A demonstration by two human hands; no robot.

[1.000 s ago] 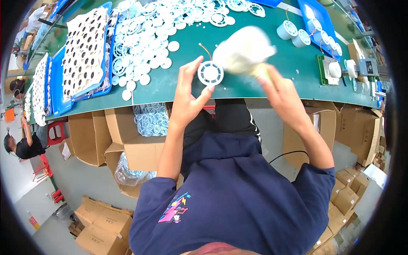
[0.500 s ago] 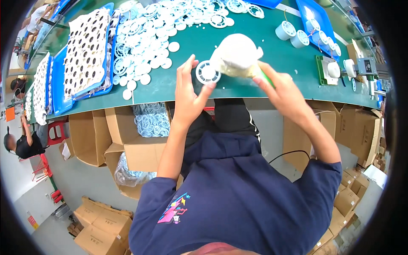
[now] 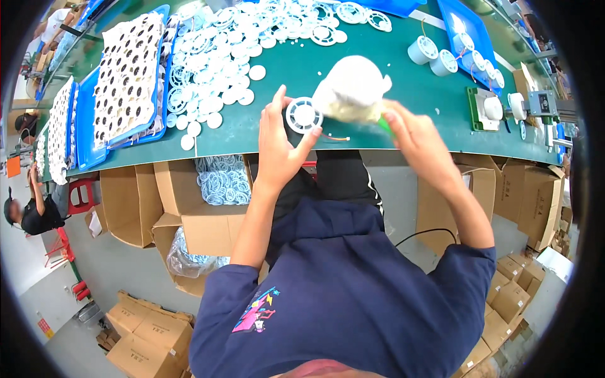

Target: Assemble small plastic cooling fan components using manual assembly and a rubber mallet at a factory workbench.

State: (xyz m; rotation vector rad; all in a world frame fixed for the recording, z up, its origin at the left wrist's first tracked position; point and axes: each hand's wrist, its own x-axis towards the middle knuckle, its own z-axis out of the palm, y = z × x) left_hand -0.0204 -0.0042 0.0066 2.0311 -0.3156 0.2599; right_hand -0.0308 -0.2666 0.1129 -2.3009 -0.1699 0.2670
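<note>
My left hand (image 3: pixel 280 135) grips a round white slotted housing (image 3: pixel 304 115) between thumb and fingers, close to the table's near edge. A thin wire with a small connector (image 3: pixel 336 138) sticks out beside it. My right hand (image 3: pixel 413 138) is closed round the green handle of a tool with a bulky white head (image 3: pixel 356 88). That head is rounded, yellowish along its lower side and partly blurred; its exact kind cannot be made out. It is right beside the housing and overlaps its right edge in view; whether they touch is unclear.
Loose white discs and rings (image 3: pixel 217 69) cover the table's far left. Blue trays (image 3: pixel 161 94) hold white sheets with dark round parts. White cylindrical units (image 3: pixel 423 50) stand at right near another blue tray (image 3: pixel 463 22) and a small bench device (image 3: pixel 542 101). Cardboard boxes (image 3: pixel 214 233) sit below.
The housing and my left hand have shifted slightly left and down. The white-headed tool has dropped a little toward me, with my right hand lower. The wire and connector now show.
</note>
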